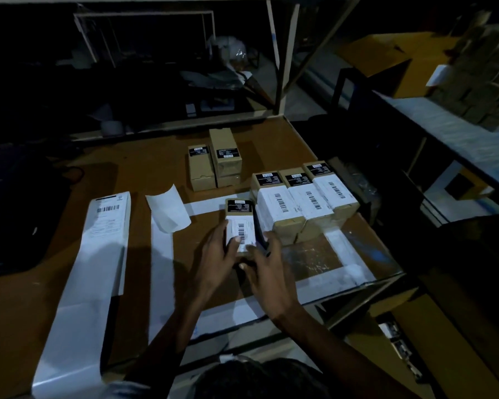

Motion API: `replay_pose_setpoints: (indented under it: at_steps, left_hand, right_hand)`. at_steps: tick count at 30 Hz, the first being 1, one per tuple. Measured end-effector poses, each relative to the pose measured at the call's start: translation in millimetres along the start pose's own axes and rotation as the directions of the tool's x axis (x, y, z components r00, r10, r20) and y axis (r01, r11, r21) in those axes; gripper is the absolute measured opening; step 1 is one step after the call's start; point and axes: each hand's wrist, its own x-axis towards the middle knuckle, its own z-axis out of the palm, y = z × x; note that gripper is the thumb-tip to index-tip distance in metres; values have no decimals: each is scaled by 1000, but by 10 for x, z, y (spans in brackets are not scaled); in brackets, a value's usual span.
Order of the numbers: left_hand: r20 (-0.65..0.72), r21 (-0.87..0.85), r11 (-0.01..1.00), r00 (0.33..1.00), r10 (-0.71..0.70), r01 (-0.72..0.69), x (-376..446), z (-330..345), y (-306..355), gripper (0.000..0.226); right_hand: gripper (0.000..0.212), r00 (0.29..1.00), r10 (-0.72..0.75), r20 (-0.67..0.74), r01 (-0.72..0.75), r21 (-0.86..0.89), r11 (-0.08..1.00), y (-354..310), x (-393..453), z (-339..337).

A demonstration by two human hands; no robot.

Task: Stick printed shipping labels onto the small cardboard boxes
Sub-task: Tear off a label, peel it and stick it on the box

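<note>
Box [239,223] sits between both hands, label [241,231] seemingly under thumbs.

one head view only, so nothing is shared with another. it looks forward and steeply down from above the person's own hair [260,378], close over the table [26,312], with both forearms reaching in from the bottom edge. wide-angle bending curves the edges. the far shelving [144,38] is perhaps too dark to read.

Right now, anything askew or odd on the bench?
Mostly tidy. One loose white backing sheet left of the box in hand curls up at its far edge, and the long label strip overhangs the table's near edge.
</note>
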Motion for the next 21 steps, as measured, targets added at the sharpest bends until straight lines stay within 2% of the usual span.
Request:
replay_pose_setpoints:
  at_steps: [3,5,11,14,18,21]
  left_hand:
    - [-35,6,999,998,-48,48,48,65,11,48]
    - [-27,-4,998,998,-64,64,30,97,14,47]
    - [-9,-33,989,989,-148,147,36,271,161,56]
    - [-11,-22,987,988,-157,157,75,284,175,56]
    - [10,-35,989,990,-140,141,28,224,191,51]
    - [4,-10,995,995,-99,99,13,130,188,46]
  right_hand:
    - [34,996,47,73,-48,21,999,13,18,-104]
    - [37,995,19,102,-21,19,1000,67,35,-149]
    - [42,995,-16,95,39,-238,971,192,118,-220]
    - [37,995,-29,100,54,-248,967,171,179,-305]
    - [21,993,27,119,13,-323,946,42,319,-389]
    - [23,983,57,173,10,-365,931,-59,412,-404]
